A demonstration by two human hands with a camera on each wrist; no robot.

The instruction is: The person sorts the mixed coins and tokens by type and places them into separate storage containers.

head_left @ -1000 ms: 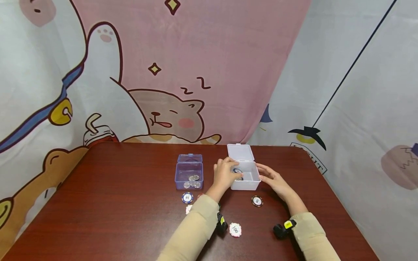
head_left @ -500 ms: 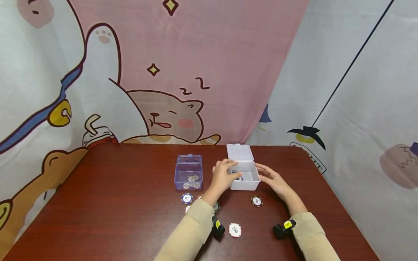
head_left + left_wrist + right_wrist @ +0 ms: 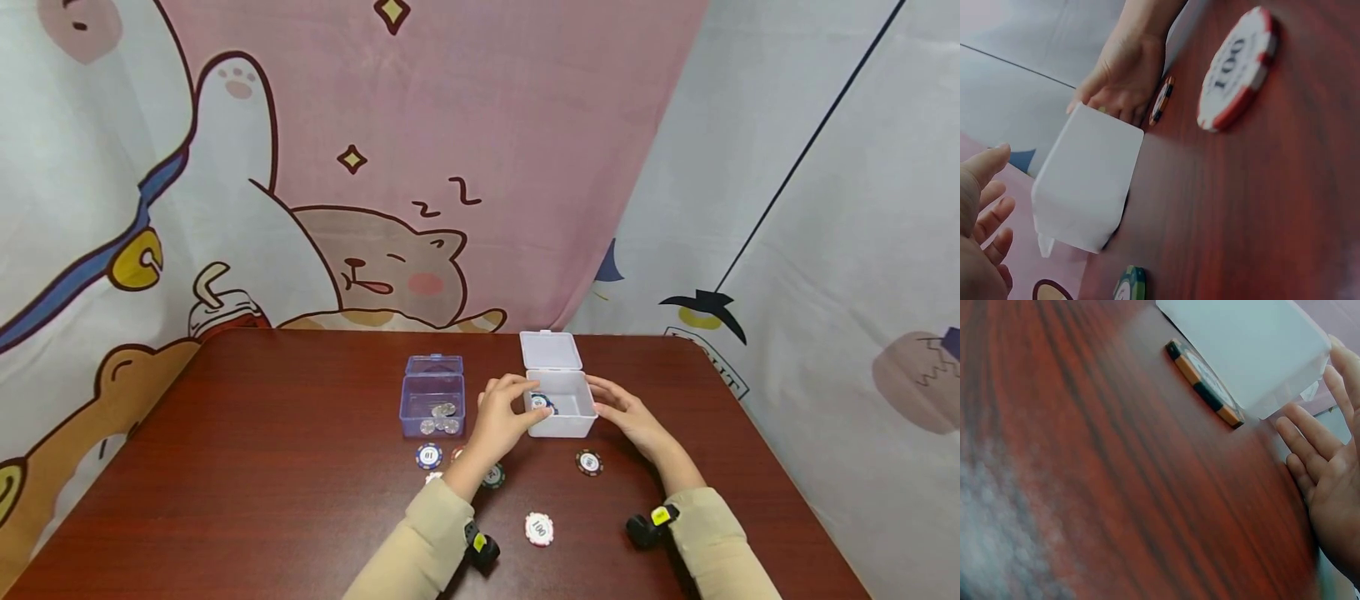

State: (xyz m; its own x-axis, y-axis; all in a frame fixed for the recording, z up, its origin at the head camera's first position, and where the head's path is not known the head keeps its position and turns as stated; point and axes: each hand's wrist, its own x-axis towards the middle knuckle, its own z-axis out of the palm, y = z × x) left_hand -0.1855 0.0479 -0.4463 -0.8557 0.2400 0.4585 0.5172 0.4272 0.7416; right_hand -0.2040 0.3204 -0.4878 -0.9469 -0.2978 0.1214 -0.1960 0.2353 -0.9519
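A small white box [image 3: 570, 425] stands open on the dark red table [image 3: 262, 467], its lid [image 3: 551, 350] tipped back. A blue chip [image 3: 540, 402] lies inside it. My left hand [image 3: 516, 410] hovers at the box's left rim, and its loosely curled fingers [image 3: 985, 212] hold nothing. My right hand [image 3: 611, 404] rests open against the box's right wall, seen also in the right wrist view [image 3: 1329, 481]. A black-and-orange chip [image 3: 589, 462] lies just in front of the box.
A clear blue box [image 3: 433, 408] with silver coins [image 3: 442, 415] sits left of the white one. Loose chips lie nearer me: a blue one [image 3: 429, 455], a green one [image 3: 493, 476] and a red-and-white 100 chip [image 3: 538, 527]. Printed cloth hangs behind the table.
My left hand held the blue chip over the white box, let it go inside, and has drawn back toward me. The right hand has stayed at the box.
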